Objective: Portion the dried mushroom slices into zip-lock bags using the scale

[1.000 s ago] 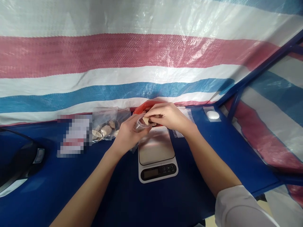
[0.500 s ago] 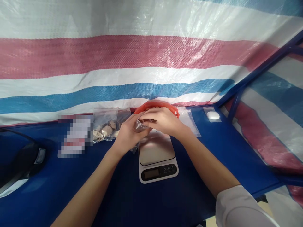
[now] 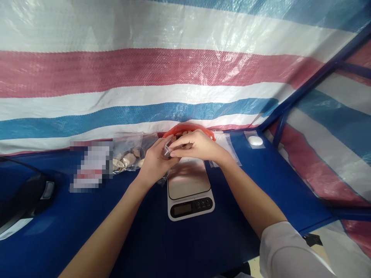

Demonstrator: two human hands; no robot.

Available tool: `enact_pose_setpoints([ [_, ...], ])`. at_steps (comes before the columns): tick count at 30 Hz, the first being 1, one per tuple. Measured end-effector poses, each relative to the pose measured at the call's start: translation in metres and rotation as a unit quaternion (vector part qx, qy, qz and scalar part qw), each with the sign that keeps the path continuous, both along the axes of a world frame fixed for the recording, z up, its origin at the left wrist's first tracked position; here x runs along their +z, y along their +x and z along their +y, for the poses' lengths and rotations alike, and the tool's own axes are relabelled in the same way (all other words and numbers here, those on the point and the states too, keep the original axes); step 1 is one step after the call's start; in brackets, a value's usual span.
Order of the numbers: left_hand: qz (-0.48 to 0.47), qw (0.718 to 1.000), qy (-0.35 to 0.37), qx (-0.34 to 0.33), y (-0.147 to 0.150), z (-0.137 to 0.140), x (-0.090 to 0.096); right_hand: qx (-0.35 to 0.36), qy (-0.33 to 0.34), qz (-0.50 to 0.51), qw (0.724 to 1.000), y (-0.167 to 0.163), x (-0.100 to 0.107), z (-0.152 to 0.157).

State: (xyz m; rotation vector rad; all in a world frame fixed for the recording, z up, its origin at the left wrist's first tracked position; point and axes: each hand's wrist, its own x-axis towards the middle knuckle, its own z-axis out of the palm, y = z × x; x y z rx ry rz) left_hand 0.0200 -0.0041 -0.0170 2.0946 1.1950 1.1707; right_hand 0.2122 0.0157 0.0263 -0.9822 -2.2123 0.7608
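Observation:
My left hand [image 3: 156, 161] is wrapped round a small clear plastic cup [image 3: 167, 150], held tilted above the far end of a white kitchen scale [image 3: 189, 184]. My right hand [image 3: 199, 145] has its thumb and forefinger pinched together at the cup's mouth. Whether they grip the rim or something small, I cannot tell. Behind both hands sits a red plastic bag [image 3: 188, 127], with brownish pieces showing in its opening. The scale's display looks dark, and part of its plate is hidden beneath my hands.
Clear zip bags of pale and brown pieces [image 3: 127, 159] lie left of the scale. Flat clear bags [image 3: 228, 148] are to the right, and farther right a white rounded object [image 3: 255, 141] on another. A black device [image 3: 26, 197] stands at far left. Striped sheeting [image 3: 162, 65] closes the back.
My right thumb and forefinger have come together at the cup's mouth, where the hand was arched over it before. The view has shifted slightly.

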Motion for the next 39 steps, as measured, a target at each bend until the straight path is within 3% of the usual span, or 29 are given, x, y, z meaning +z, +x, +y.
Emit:
enact_pose_setpoints([
  [4, 0.024, 1.000, 0.003, 0.012, 0.002, -0.002, -0.001, 0.016, 0.007, 0.000, 1.000, 0.001, 0.004, -0.001],
  [11, 0.074, 0.997, 0.029, 0.011, 0.005, -0.012, 0.004, 0.039, -0.020, 0.139, 0.989, 0.021, 0.004, -0.012],
  [15, 0.095, 0.994, 0.059, 0.002, 0.004, -0.021, 0.002, 0.020, -0.053, 0.204, 0.977, 0.039, -0.008, -0.022],
  [18, 0.106, 0.992, 0.074, 0.006, 0.000, -0.031, -0.004, 0.001, -0.115, 0.234, 0.965, 0.053, -0.023, -0.031],
  [23, 0.115, 0.988, 0.089, 0.049, -0.007, -0.048, -0.024, -0.058, -0.180, 0.243, 0.951, 0.069, -0.042, -0.045],
  [27, 0.124, 0.988, 0.086, 0.038, -0.007, -0.057, -0.033, -0.109, -0.232, 0.261, 0.931, 0.070, -0.050, -0.053],
  [39, 0.100, 0.993, 0.062, 0.019, -0.005, -0.062, -0.033, -0.149, -0.237, 0.251, 0.926, 0.074, -0.065, -0.057],
])
